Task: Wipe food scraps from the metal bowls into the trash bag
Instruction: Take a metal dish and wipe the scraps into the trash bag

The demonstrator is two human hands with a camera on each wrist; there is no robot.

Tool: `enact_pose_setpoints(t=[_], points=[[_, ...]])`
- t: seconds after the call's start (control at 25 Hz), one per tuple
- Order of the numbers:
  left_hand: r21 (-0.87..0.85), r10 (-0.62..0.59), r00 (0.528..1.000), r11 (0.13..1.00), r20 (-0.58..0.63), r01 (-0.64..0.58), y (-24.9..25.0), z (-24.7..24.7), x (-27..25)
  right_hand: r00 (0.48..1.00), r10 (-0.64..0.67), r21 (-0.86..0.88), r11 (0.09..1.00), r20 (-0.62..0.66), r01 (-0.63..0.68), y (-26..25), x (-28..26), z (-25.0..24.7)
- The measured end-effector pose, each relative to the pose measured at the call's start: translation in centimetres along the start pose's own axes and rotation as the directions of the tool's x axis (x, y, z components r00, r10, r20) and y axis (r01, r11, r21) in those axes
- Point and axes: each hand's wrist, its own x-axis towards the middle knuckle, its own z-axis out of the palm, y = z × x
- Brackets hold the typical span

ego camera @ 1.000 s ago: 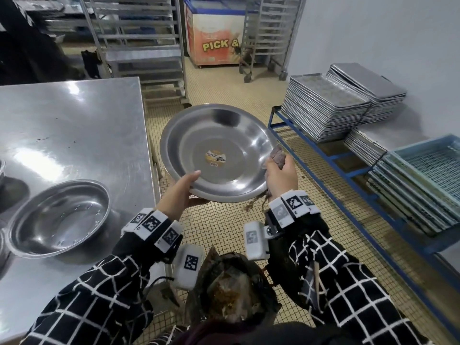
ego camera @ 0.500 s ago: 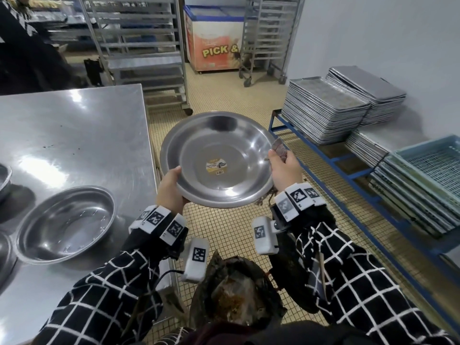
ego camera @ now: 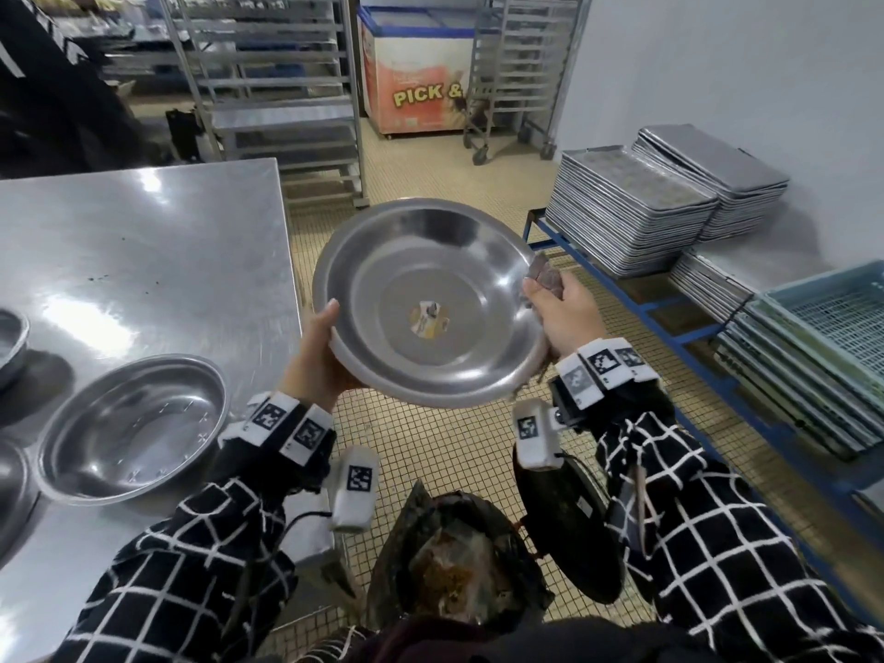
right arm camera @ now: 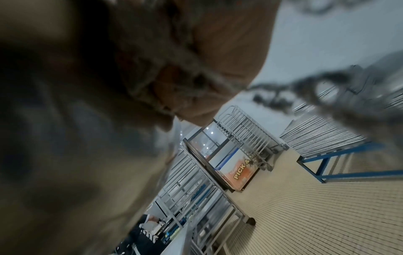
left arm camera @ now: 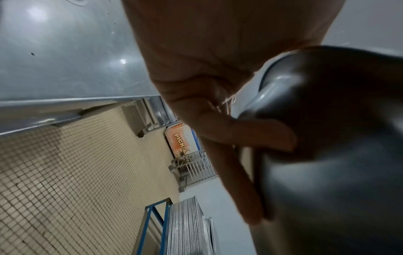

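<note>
Metal bowl (ego camera: 430,303) is held tilted above the trash bag (ego camera: 454,562), left hand (ego camera: 315,356) gripping its rim, right hand (ego camera: 559,313) clutching a rag (ego camera: 543,277) at the opposite rim. Three more bowls lie on the steel table (ego camera: 143,260).

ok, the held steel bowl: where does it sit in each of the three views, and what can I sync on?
Head: held bowl at centre, left hand and right hand on its rim.
Left wrist: its dark underside fills the right side.
Right wrist: too blurred to tell.
Shared landmark: orange PICK & freezer.
</note>
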Motion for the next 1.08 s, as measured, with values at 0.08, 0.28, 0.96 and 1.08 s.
enact_pose_setpoints(t=[0.08,0.28,0.96,1.08], points=[[-0.03,-0.077,0.997,0.997,-0.004,0.077,0.6,-0.7,0.4,0.996,-0.034,-0.094,0.995,0.088,0.043,0.2,0.4,-0.9],[0.138,-0.068,0.948,0.984,-0.31,0.116,-0.5,-0.3,1.3,1.0,-0.005,-0.03,1.0,0.022,0.006,1.6,0.2,0.3],[0.323,-0.142,0.968,0.924,-0.208,0.205,-3.8,4.1,-2.3,0.981,0.131,0.319,0.944,-0.142,-0.08,3.0,-3.1,4.5],[0.34,-0.057,0.968,0.93,-0.246,0.141,-3.1,2.3,-3.7,0.996,0.077,0.267,0.962,-0.041,-0.063,2.7,-2.8,4.6]])
